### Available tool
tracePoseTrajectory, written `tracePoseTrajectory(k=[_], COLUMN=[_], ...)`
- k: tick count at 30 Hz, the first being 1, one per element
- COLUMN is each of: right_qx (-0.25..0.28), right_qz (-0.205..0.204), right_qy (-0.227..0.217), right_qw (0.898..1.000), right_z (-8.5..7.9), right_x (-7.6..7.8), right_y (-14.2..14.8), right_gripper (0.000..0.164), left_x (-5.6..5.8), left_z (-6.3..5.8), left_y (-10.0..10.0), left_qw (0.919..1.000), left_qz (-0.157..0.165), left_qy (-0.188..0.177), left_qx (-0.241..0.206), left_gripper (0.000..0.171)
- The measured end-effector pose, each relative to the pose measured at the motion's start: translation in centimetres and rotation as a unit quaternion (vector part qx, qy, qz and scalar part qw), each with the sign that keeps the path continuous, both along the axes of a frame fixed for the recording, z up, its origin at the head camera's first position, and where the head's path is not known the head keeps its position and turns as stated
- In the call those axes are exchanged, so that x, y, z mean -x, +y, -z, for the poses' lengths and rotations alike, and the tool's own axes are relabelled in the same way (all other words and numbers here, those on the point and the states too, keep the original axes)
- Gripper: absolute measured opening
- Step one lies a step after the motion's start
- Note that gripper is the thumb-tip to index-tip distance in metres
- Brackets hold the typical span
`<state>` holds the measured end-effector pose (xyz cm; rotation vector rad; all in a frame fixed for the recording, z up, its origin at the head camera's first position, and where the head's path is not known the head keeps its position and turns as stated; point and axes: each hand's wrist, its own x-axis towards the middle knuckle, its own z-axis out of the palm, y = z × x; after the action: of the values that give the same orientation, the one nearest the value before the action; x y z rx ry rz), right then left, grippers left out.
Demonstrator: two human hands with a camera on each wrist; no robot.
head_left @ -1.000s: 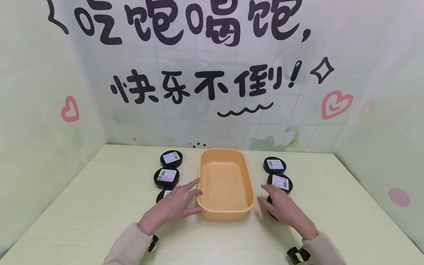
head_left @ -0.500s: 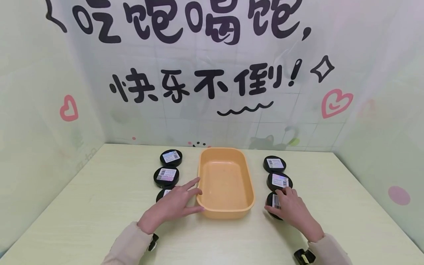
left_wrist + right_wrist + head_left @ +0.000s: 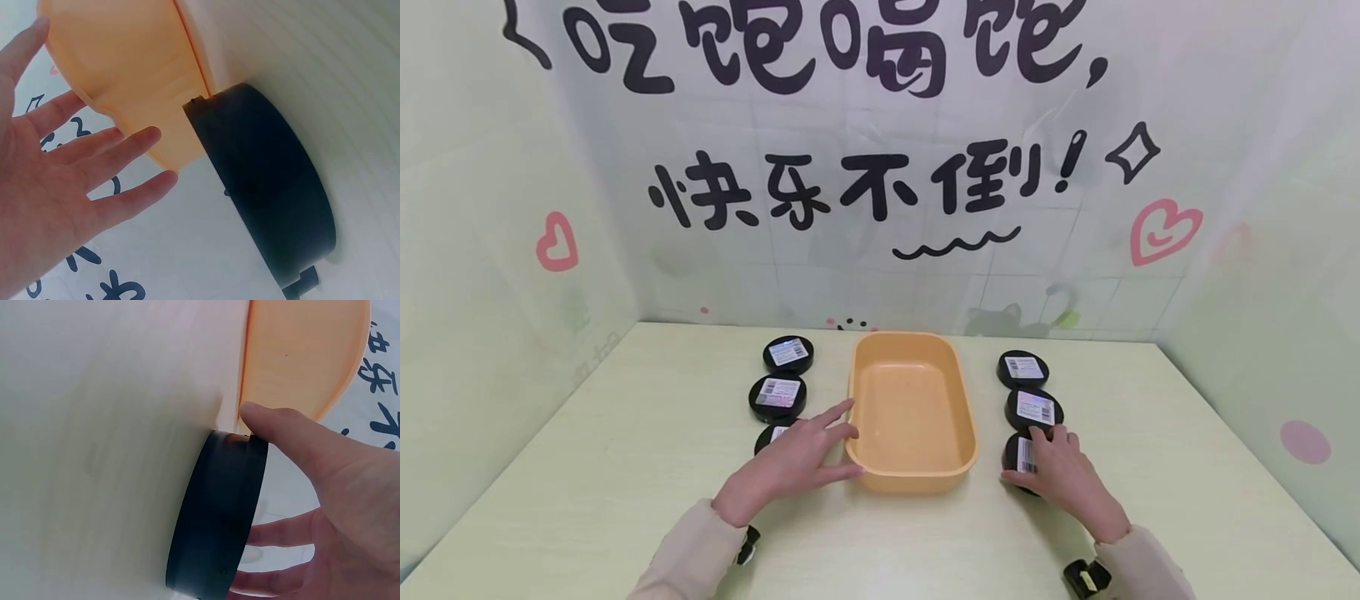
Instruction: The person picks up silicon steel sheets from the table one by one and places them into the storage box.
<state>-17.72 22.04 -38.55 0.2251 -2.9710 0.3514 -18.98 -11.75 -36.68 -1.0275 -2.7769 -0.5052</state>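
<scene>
My right hand (image 3: 1067, 477) grips the nearest black round flat case (image 3: 1019, 457) of the right-hand column. In the right wrist view the thumb lies at the rim of this case (image 3: 219, 512), with fingers on its far side. At the left side of an orange plastic bin (image 3: 913, 417), my left hand (image 3: 793, 467) spreads its fingers, and fingertips reach over the rim. Partly hidden behind that hand is another black round case (image 3: 767, 435). The left wrist view shows the thick side of this case (image 3: 262, 181), apart from the relaxed left fingers.
Two more labelled black cases, a middle case (image 3: 777, 397) and a back case (image 3: 788, 354), stand left of the bin. On the right are another middle case (image 3: 1033, 408) and back case (image 3: 1022, 368). White printed walls (image 3: 880, 283) bound the pale table (image 3: 880, 542).
My right hand has moved from beside the bin to the right, onto the nearest right case, and its fingers now hold it. The left hand stays at the bin's rim.
</scene>
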Motion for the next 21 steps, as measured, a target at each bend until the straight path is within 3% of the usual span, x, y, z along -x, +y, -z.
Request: tracePoseTrajectory(k=[11, 21], right_qx=[0.007, 0.027], right_qz=[-0.009, -0.016], right_qy=[-0.032, -0.034], right_qw=[0.999, 0.999], right_z=[-0.25, 0.05], right_x=[0.14, 0.13], right_y=[0.18, 0.14], right_gripper=[0.077, 0.075], left_x=[0.06, 0.12], left_z=[-0.12, 0.02], left_y=[-0.12, -0.11], left_qw=[1.0000, 1.0000], left_qz=[0.001, 0.003], left_qy=[-0.006, -0.003], left_qx=[0.004, 0.001], left_gripper=[0.043, 0.042])
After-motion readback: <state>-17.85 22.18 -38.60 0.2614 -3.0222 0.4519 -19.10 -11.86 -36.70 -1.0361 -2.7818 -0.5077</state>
